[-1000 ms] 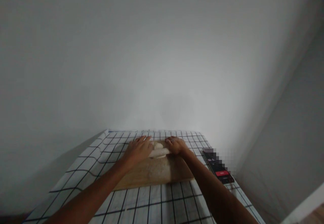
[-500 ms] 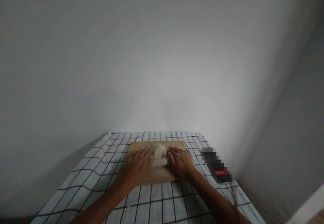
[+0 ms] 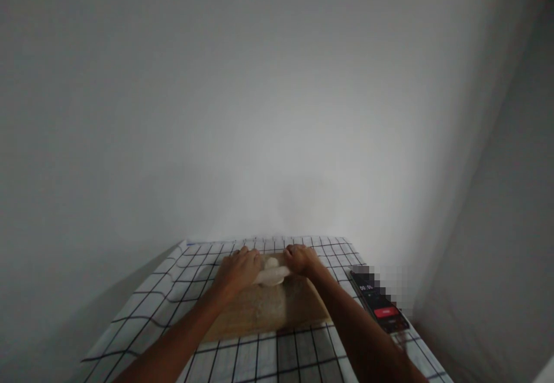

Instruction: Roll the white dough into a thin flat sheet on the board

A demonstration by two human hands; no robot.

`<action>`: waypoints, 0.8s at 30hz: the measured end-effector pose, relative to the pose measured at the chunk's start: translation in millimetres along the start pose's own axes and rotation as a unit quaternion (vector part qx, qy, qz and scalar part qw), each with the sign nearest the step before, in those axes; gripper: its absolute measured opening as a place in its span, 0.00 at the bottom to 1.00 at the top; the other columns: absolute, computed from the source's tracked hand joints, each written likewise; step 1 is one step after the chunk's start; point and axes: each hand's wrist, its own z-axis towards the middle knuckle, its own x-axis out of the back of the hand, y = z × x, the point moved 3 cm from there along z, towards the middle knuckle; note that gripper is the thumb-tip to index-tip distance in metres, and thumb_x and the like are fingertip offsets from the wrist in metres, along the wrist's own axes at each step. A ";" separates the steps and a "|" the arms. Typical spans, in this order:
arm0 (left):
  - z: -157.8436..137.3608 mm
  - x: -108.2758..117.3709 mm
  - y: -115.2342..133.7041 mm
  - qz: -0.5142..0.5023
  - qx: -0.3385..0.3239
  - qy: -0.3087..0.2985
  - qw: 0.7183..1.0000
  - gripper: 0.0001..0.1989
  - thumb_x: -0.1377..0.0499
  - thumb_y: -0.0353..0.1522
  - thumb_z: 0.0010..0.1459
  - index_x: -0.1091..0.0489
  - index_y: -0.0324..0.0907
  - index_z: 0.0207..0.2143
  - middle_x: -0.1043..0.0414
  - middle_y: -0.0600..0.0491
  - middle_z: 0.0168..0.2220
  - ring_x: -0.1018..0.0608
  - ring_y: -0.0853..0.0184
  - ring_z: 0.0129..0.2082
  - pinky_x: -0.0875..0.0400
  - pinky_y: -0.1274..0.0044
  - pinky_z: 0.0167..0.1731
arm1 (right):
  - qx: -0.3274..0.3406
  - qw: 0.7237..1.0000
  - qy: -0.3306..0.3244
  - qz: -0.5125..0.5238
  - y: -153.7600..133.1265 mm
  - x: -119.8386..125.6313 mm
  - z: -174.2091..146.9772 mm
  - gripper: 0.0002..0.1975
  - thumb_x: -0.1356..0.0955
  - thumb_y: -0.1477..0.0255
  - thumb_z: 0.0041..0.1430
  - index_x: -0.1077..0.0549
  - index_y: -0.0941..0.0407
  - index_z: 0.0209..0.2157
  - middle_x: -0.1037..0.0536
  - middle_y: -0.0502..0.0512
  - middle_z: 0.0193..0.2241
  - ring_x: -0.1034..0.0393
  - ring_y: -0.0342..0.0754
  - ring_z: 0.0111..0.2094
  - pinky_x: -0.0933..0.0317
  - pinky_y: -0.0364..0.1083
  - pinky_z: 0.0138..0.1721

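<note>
A pale rolling pin (image 3: 275, 274) lies across a piece of white dough (image 3: 272, 263), which shows both behind it and in front of it. My left hand (image 3: 240, 266) is closed over the pin's left end. Around the right end, my right hand (image 3: 299, 259) is curled into a fist-like grip. Both ends of the pin are hidden by the hands. Under the dough is a wooden board (image 3: 255, 314), lightly dusted with flour on its near part.
A white tablecloth with dark grid lines (image 3: 164, 299) covers the table. On the right lies a phone (image 3: 381, 305) with a timer on its partly blurred screen. A plain wall (image 3: 277, 112) stands right behind the table, and another wall rises to the right.
Both hands have pushed the rolling pin away from me, onto the dough. The fingers, flatter before, are now curled round the pin. The whole view has shifted slightly.
</note>
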 end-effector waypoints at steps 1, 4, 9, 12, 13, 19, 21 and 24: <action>-2.2 -0.6 0.1 0.002 0.008 0.006 1.000 0.13 0.48 0.31 0.68 0.25 0.40 0.44 0.22 0.41 0.40 0.21 0.56 0.44 0.27 0.66 0.43 | 0.001 1.000 0.006 0.000 -0.2 -0.6 -3.0 0.22 0.45 0.62 0.75 0.23 0.54 0.48 0.18 0.61 0.47 0.23 0.54 0.48 0.33 0.52 0.47; -11.9 -1.2 3.6 0.009 0.005 0.022 1.000 0.14 0.50 0.32 0.69 0.26 0.39 0.47 0.22 0.40 0.45 0.22 0.54 0.46 0.28 0.63 0.46 | 0.009 0.999 0.036 0.005 -2.5 -1.0 -19.0 0.20 0.45 0.64 0.75 0.25 0.53 0.52 0.20 0.60 0.51 0.26 0.53 0.52 0.35 0.52 0.53; -32.3 1.3 14.9 0.012 -0.039 0.046 0.998 0.16 0.51 0.31 0.70 0.26 0.40 0.51 0.22 0.42 0.52 0.24 0.54 0.55 0.32 0.59 0.55 | 0.018 0.995 0.097 0.022 -9.4 -0.8 -54.9 0.18 0.43 0.66 0.75 0.25 0.54 0.51 0.20 0.58 0.51 0.27 0.53 0.53 0.37 0.51 0.55; -45.3 5.4 24.1 0.010 -0.050 0.051 0.997 0.16 0.51 0.30 0.69 0.26 0.40 0.51 0.25 0.39 0.57 0.26 0.51 0.59 0.31 0.57 0.56 | 0.021 0.993 0.111 0.031 -15.0 -1.7 -74.1 0.20 0.44 0.65 0.76 0.23 0.51 0.48 0.21 0.55 0.53 0.28 0.51 0.55 0.38 0.51 0.57; -49.7 6.8 27.4 0.006 -0.048 0.049 0.998 0.17 0.51 0.31 0.69 0.26 0.40 0.51 0.25 0.39 0.58 0.26 0.50 0.59 0.31 0.56 0.56 | 0.023 0.993 0.114 0.034 -16.9 -1.7 -79.7 0.20 0.45 0.65 0.76 0.23 0.50 0.49 0.21 0.54 0.54 0.29 0.51 0.56 0.40 0.51 0.58; -78.2 13.2 41.5 -0.042 0.026 0.039 0.998 0.23 0.53 0.35 0.69 0.30 0.35 0.58 0.27 0.36 0.59 0.26 0.49 0.60 0.29 0.57 0.58 | 0.034 0.993 0.108 0.042 -24.6 -1.1 -111.6 0.18 0.43 0.65 0.76 0.23 0.52 0.49 0.24 0.56 0.58 0.32 0.52 0.60 0.42 0.52 0.61; -84.5 14.6 43.3 -0.066 0.024 0.015 0.997 0.23 0.54 0.35 0.69 0.31 0.35 0.60 0.28 0.36 0.61 0.26 0.49 0.61 0.31 0.56 0.60 | 0.044 0.989 0.127 0.053 -25.8 -1.9 -123.5 0.17 0.41 0.62 0.75 0.24 0.53 0.48 0.24 0.57 0.56 0.33 0.53 0.60 0.43 0.53 0.62; -79.6 16.6 38.6 -0.146 0.055 -0.041 0.987 0.25 0.53 0.35 0.67 0.34 0.36 0.63 0.29 0.36 0.62 0.26 0.50 0.61 0.33 0.58 0.60 | 0.046 0.983 0.160 0.079 -25.7 -6.5 -137.9 0.16 0.36 0.58 0.71 0.26 0.55 0.46 0.23 0.58 0.50 0.33 0.56 0.56 0.43 0.54 0.61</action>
